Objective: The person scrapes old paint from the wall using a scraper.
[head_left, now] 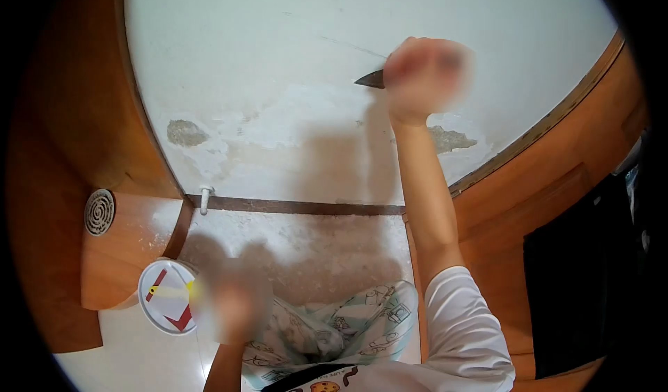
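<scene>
My right hand (426, 75) is up against the white wall (278, 51), closed around a knife with a dark, pointed metal blade (371, 80). The blade points left and lies close to the wall surface; its handle is hidden in the hand. Low on the left, my left hand (236, 305) is blurred above my lap, beside a round white tub (168, 296) with red and yellow marks. Its fingers cannot be made out. Bare grey patches show where the coating is gone, one at the left (186, 133) and one behind my right forearm (451, 140).
A short white pipe (205, 200) sticks out near the wall's base. White dust covers the floor (313, 242) there. Wooden panels (62, 127) stand left, with a round vent (99, 212) low down. At right are a wooden door (501, 232) and a black cloth (570, 280).
</scene>
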{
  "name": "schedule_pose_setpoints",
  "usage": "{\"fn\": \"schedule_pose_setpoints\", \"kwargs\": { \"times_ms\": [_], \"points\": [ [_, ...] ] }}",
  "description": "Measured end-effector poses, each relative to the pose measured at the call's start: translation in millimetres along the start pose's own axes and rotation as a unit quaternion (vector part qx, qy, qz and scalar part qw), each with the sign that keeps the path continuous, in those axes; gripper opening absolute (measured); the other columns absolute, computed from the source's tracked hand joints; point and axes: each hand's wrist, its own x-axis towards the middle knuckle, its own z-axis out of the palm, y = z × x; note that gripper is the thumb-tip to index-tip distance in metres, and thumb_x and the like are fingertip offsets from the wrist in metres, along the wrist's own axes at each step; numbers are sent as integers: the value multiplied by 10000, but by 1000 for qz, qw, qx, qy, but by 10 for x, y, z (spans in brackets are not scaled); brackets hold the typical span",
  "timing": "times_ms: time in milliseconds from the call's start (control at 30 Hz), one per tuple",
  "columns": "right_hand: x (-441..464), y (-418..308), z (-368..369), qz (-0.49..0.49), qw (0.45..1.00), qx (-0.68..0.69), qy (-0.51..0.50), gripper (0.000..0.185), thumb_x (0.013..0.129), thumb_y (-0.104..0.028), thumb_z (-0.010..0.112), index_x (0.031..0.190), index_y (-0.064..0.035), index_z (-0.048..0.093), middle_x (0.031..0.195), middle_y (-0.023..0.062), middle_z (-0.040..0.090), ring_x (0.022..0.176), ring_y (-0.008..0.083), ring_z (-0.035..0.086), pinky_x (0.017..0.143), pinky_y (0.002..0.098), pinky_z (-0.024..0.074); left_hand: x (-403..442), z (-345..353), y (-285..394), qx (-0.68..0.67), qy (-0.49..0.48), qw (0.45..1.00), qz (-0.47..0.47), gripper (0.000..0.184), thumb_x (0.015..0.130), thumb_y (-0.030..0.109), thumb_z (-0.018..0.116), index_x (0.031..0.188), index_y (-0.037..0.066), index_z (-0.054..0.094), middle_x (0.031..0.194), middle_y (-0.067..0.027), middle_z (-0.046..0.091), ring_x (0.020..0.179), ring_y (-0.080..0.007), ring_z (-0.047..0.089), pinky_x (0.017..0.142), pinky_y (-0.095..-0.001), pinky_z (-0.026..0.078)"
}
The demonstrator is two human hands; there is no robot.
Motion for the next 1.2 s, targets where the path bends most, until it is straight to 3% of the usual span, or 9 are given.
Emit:
{"fn": "schedule_pose_setpoints", "kwargs": {
  "times_ms": [133, 333, 433, 533, 600, 667, 700, 767, 1200],
  "points": [
    [19, -11, 73, -14, 999, 26, -23, 168, 890, -113, 457, 798, -6, 366, 515, 60, 420, 414, 86, 355, 380, 224, 346, -166, 543, -244, 115, 139, 979, 95, 337, 846, 181, 473, 1139, 16, 482, 1092, -153, 517, 1009, -259, 499, 868, -370, 411],
    [30, -115, 20, -9, 997, 40, -58, 141, 894, -168, 449, 832, -71, 366, 512, 41, 367, 458, 130, 349, 392, 268, 326, -120, 467, -202, 38, 148, 986, 73, 337, 790, 211, 539, 1049, -5, 538, 1024, -171, 536, 963, -311, 513, 840, -432, 411],
    [190, 98, -293, -28, 986, 22, -162, 159, 906, -178, 434, 847, -69, 335, 487, 41, 349, 419, 122, 337, 366, 254, 327, 155, -305, 164, -42, -54, 997, -48, 350, 728, 298, 562, 909, -1, 589, 912, -157, 545, 892, -322, 509, 790, -445, 401],
    [201, -23, -237, -196, 945, -206, -162, 137, 869, -132, 450, 823, -46, 354, 520, 54, 395, 418, 138, 371, 365, 259, 340, 137, -218, 129, -78, -11, 995, -57, 362, 675, 343, 569, 803, 7, 601, 840, -146, 534, 845, -324, 499, 749, -446, 391],
    [85, -51, -282, -301, 816, -472, -147, 125, 853, -111, 457, 818, -49, 355, 536, 60, 414, 421, 136, 370, 364, 255, 338, 96, -210, 146, -66, -11, 997, -42, 358, 683, 331, 562, 827, 5, 595, 845, -143, 536, 849, -321, 499, 742, -441, 389],
    [52, -53, -193, -255, 869, -412, -101, 126, 856, -111, 454, 814, -53, 351, 538, 62, 416, 420, 129, 356, 361, 250, 330, 148, -210, 124, -54, 2, 998, -38, 343, 688, 310, 557, 840, 4, 587, 845, -140, 537, 851, -318, 500, 740, -437, 389],
    [23, -81, -120, -144, 964, -212, -71, 132, 867, -121, 447, 812, -55, 347, 532, 61, 408, 418, 124, 342, 359, 249, 323, 145, -204, 115, -51, 6, 998, -41, 330, 689, 296, 556, 842, 5, 583, 842, -138, 537, 851, -318, 500, 742, -435, 390],
    [-10, -38, -34, 3, 997, 42, -57, 167, 908, -173, 413, 807, -63, 338, 505, 55, 374, 411, 105, 291, 348, 243, 303, 89, -208, 124, -54, -1, 998, -45, 299, 690, 265, 553, 842, 8, 575, 837, -136, 537, 852, -315, 501, 745, -431, 391],
    [-168, -89, -162, 22, 999, -42, -20, 182, 878, -182, 473, 808, -59, 359, 523, 59, 422, 421, 115, 373, 368, 256, 348, -106, 153, -41, -12, -29, 999, -14, 332, 742, 250, 542, 963, 3, 565, 938, -152, 548, 911, -306, 510, 815, -429, 397]
  ]
}}
